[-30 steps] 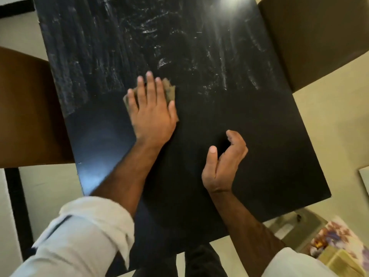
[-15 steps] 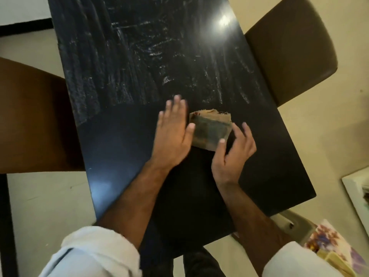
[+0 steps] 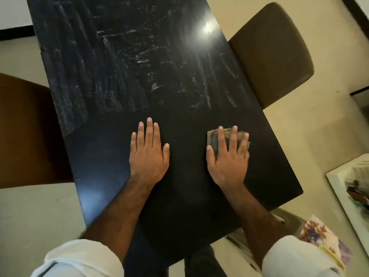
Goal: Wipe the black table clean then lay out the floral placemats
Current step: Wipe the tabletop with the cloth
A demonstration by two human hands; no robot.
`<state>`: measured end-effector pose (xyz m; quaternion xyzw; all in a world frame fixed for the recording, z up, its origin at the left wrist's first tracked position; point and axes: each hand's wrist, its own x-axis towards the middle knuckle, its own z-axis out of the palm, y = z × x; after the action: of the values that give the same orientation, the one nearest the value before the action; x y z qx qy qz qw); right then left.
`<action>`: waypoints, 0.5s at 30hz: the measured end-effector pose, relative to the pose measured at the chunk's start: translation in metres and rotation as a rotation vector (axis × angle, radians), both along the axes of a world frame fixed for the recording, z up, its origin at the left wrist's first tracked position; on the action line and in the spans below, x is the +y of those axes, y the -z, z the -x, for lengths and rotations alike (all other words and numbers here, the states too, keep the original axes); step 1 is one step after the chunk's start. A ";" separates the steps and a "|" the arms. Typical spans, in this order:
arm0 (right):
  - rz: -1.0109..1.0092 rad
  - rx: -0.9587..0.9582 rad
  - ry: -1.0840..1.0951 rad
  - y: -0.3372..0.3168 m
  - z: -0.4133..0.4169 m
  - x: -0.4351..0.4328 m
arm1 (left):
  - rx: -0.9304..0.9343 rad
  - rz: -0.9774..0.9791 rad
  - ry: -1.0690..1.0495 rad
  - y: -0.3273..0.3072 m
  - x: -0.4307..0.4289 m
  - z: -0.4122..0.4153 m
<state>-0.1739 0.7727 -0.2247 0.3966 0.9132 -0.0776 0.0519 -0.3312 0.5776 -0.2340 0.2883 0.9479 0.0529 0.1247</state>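
While left hand (image 3: 148,154) lies flat on table (image 3: 123,80), right hand (image 3: 227,160) presses cloth (image 3: 212,139), grips released.

Right hand (image 3: 229,156) flat on folded cloth (image 3: 213,139), pressing it onto black table (image 3: 119,76). Left hand (image 3: 148,151) flat on bare tabletop beside. Floral placemats (image 3: 321,238) near right, on floor-side stack.

The right hand (image 3: 228,158) covers most of the small brown cloth (image 3: 213,139). A white sleeve (image 3: 295,258) hides part of the flowery placemats (image 3: 315,232).
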 end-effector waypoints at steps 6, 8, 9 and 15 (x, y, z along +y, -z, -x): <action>-0.049 0.054 -0.083 0.006 0.088 0.051 | 0.050 -0.036 0.041 0.003 0.067 -0.004; -0.063 0.069 -0.130 0.010 0.110 0.052 | 0.051 -0.048 0.007 0.008 0.082 -0.004; -0.069 0.074 -0.161 0.012 0.117 0.048 | 0.068 -0.050 -0.010 0.010 0.084 -0.003; 0.020 0.114 -0.404 0.013 0.064 0.032 | 0.116 -0.035 -0.008 0.016 0.086 -0.004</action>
<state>-0.2384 0.8043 -0.2377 0.1999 0.9748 -0.0971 0.0185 -0.3268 0.6631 -0.2496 0.2894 0.9535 0.0534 0.0643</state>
